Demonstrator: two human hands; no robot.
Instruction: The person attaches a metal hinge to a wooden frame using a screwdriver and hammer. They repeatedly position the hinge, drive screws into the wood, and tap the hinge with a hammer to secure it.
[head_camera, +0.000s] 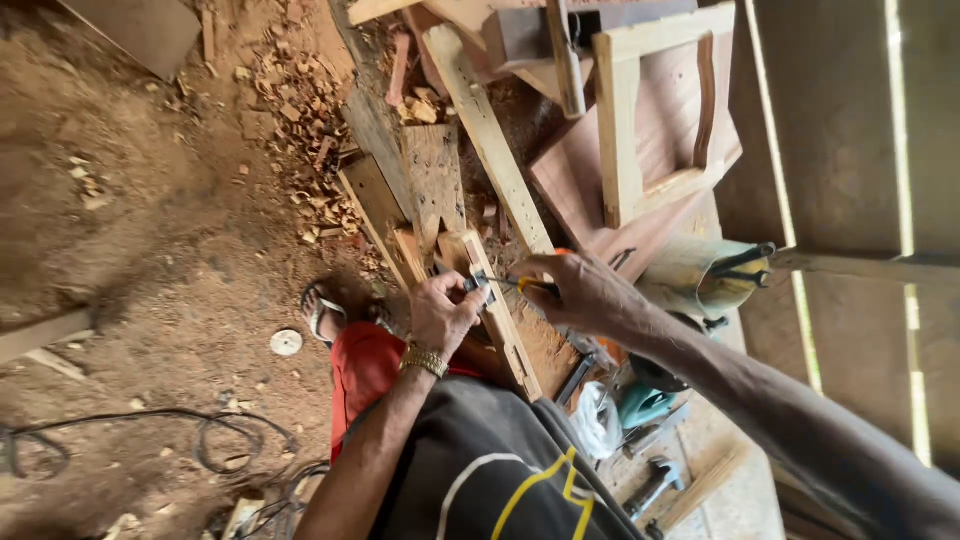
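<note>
Head view, left hand: the left hand is laid on the near end of a narrow wooden batten; its fingers are curled closed around a small dark metal tool, which is pressed against the batten's upper face. A beaded bracelet is worn at the wrist.

Head view, right hand: the right hand is brought in from the right, its fingertips pinched tight on a yellow-and-black pencil-like marker. The marker's tip is directed at the dark tool and is seen just beside the left fingers.

Head view, batten: it is laid slantwise across the bench, from beside the left thumb down toward the person's lap. The worked spot is placed between the two sets of fingertips, touched by the left ones; whether the marker's tip touches the wood cannot be told.

Head view, bench surroundings: a pale wooden frame is set on a reddish board beyond the hands; a longer pale plank is laid alongside. A hammer and a teal power tool are kept near the right forearm.

Head view, floor: wood chips are scattered on bare earth; a black cable and a sandalled foot are visible below the bench.
</note>
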